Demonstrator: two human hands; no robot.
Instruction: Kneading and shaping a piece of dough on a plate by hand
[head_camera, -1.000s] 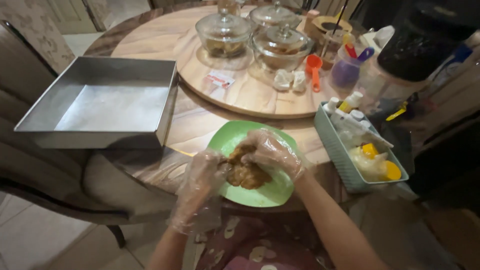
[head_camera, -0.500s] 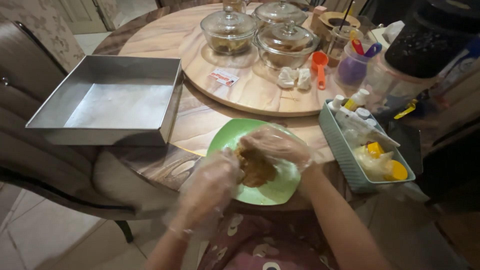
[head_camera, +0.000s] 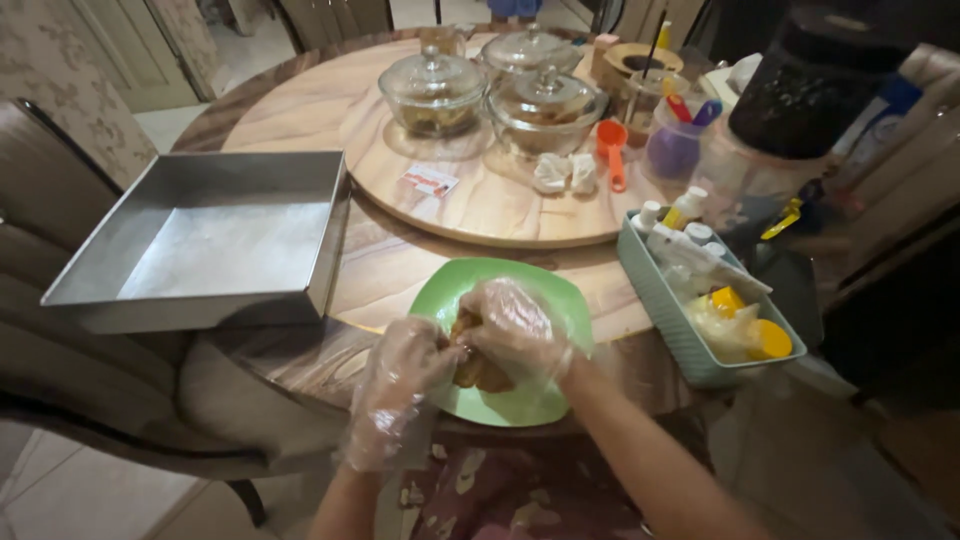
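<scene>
The person is working a brown lump of food (head_camera: 478, 368) over a green plate (head_camera: 545, 300) at the near edge of the round counter (head_camera: 300, 100). Both hands are wearing thin clear plastic gloves. The left hand (head_camera: 400, 372) is curling in against the lump's left side, and the right hand (head_camera: 515, 328) is lying over its top with fingers bent around it, so both are grasping the food between them. The lump is sitting on or just above the plate; which of the two cannot be told, since the hands are covering most of it.

Judging by how things are lying, the handling looks to be in its middle: the food is on the plate and in hand. The square metal pan (head_camera: 200, 240) to the left is showing only its bare base. Beyond the plate, a wooden turntable (head_camera: 480, 200) is carrying lidded glass bowls (head_camera: 435, 90) and an orange scoop (head_camera: 612, 150). To the right, a teal basket (head_camera: 660, 310) is holding small bottles and yellow-capped tubs
</scene>
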